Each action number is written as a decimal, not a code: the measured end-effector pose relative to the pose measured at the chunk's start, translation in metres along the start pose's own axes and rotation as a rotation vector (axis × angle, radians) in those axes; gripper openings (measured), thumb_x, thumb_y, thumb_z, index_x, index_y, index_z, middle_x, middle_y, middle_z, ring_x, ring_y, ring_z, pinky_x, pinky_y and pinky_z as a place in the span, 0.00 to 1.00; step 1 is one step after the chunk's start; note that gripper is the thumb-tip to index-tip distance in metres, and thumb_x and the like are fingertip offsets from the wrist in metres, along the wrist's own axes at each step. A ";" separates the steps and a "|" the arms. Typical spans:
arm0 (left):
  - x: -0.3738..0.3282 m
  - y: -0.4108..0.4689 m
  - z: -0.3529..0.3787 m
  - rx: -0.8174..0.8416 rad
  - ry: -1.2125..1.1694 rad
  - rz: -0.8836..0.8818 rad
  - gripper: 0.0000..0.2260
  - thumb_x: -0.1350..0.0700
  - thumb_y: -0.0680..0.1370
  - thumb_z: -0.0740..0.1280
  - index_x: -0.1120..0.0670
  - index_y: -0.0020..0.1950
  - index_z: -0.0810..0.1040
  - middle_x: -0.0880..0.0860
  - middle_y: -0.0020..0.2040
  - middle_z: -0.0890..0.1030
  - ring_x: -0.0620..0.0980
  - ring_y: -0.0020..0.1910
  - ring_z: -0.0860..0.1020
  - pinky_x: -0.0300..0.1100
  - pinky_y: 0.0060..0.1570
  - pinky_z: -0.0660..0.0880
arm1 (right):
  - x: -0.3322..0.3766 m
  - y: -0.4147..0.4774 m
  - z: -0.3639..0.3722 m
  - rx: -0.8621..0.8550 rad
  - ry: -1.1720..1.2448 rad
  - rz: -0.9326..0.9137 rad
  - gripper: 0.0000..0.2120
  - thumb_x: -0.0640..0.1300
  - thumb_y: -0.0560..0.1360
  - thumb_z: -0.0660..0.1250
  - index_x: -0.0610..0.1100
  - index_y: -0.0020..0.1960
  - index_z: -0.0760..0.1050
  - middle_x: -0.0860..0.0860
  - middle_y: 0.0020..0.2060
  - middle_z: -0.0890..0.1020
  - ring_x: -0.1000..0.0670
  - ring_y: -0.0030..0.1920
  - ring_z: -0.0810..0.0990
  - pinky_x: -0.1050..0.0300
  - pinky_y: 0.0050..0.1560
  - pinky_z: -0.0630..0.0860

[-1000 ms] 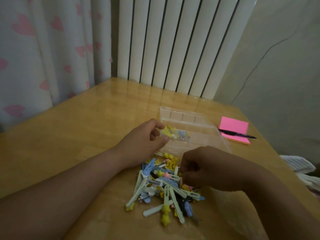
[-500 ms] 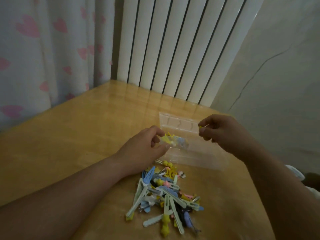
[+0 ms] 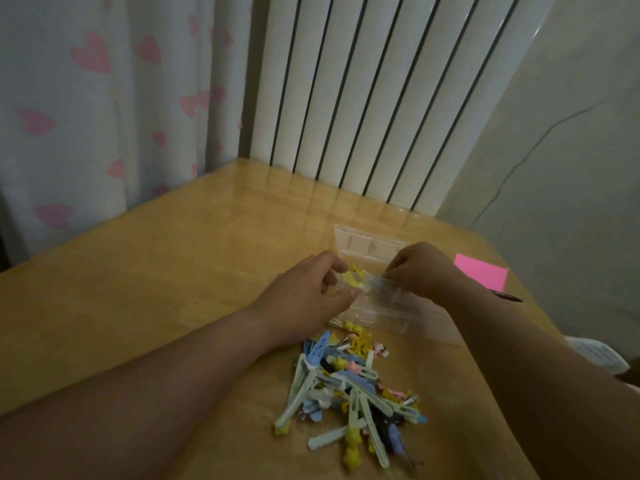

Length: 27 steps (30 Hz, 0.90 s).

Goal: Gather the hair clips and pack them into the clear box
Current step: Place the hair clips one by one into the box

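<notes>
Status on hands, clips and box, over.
Left hand grips box corner; right hand curled over box, its hold unclear. Few yellow clips inside, pile loose on table before it. Pink pad beside box, not in the way.

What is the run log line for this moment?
left hand: pinches clear box edge | right hand: curled over box, grip hidden | hair clips: pile on table near box

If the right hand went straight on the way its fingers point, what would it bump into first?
The right hand points leftward: likely the yellow clips at the clear box, just before the left hand; depth is unclear.
</notes>
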<state>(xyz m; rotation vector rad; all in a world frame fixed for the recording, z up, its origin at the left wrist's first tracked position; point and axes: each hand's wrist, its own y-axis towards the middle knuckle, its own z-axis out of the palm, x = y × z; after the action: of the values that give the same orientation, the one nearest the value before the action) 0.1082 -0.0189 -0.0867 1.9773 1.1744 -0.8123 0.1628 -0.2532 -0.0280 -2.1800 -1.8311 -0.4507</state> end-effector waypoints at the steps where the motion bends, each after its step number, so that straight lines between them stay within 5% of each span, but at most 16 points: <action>1: 0.000 0.000 0.000 0.000 0.000 0.000 0.19 0.39 0.81 0.68 0.44 0.70 0.73 0.42 0.57 0.75 0.44 0.57 0.76 0.53 0.61 0.78 | -0.001 -0.002 0.000 -0.008 0.009 0.001 0.04 0.43 0.74 0.77 0.42 0.44 0.86 0.47 0.37 0.86 0.47 0.39 0.84 0.52 0.41 0.82; 4: 0.000 -0.001 0.000 0.002 -0.008 0.000 0.20 0.39 0.81 0.68 0.44 0.70 0.73 0.42 0.57 0.75 0.43 0.57 0.76 0.52 0.61 0.78 | -0.008 -0.017 -0.004 -0.118 0.105 -0.041 0.07 0.47 0.78 0.74 0.43 0.47 0.85 0.48 0.39 0.85 0.51 0.35 0.79 0.57 0.36 0.75; 9: -0.001 -0.001 -0.001 0.000 -0.018 -0.001 0.19 0.40 0.82 0.68 0.44 0.70 0.74 0.44 0.57 0.76 0.43 0.57 0.77 0.50 0.61 0.78 | -0.021 -0.077 -0.017 -0.430 0.310 -0.233 0.06 0.48 0.81 0.71 0.47 0.49 0.82 0.54 0.40 0.84 0.53 0.41 0.82 0.59 0.39 0.74; 13: -0.003 -0.001 -0.001 -0.005 -0.019 -0.018 0.18 0.41 0.82 0.68 0.44 0.69 0.74 0.45 0.56 0.77 0.44 0.55 0.78 0.49 0.59 0.79 | -0.023 -0.119 -0.026 -0.124 0.364 -0.378 0.03 0.48 0.80 0.71 0.51 0.48 0.83 0.54 0.37 0.86 0.56 0.34 0.83 0.65 0.34 0.77; 16: -0.005 -0.001 -0.001 -0.010 -0.024 -0.031 0.16 0.42 0.82 0.69 0.44 0.68 0.75 0.46 0.55 0.78 0.45 0.53 0.79 0.48 0.57 0.80 | -0.017 -0.124 -0.017 0.099 0.154 -0.461 0.04 0.48 0.80 0.71 0.55 0.52 0.84 0.58 0.41 0.85 0.59 0.41 0.83 0.62 0.42 0.81; 22: -0.004 -0.001 -0.001 -0.029 -0.018 -0.018 0.17 0.42 0.82 0.69 0.45 0.68 0.76 0.45 0.53 0.79 0.43 0.52 0.79 0.47 0.56 0.80 | -0.008 -0.126 -0.001 0.076 -0.183 -0.583 0.13 0.47 0.80 0.70 0.61 0.62 0.81 0.62 0.47 0.81 0.59 0.44 0.78 0.55 0.49 0.80; 27: -0.003 -0.001 -0.001 -0.027 -0.032 -0.011 0.16 0.43 0.82 0.70 0.45 0.68 0.76 0.46 0.53 0.79 0.44 0.52 0.80 0.47 0.56 0.80 | 0.000 -0.128 0.006 0.023 -0.320 -0.670 0.09 0.52 0.81 0.68 0.59 0.59 0.82 0.58 0.49 0.81 0.55 0.47 0.78 0.52 0.49 0.79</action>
<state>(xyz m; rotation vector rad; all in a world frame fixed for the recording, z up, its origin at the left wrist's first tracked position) 0.1066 -0.0192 -0.0836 1.9301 1.1730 -0.8266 0.0371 -0.2292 -0.0336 -1.6408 -2.7193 -0.1991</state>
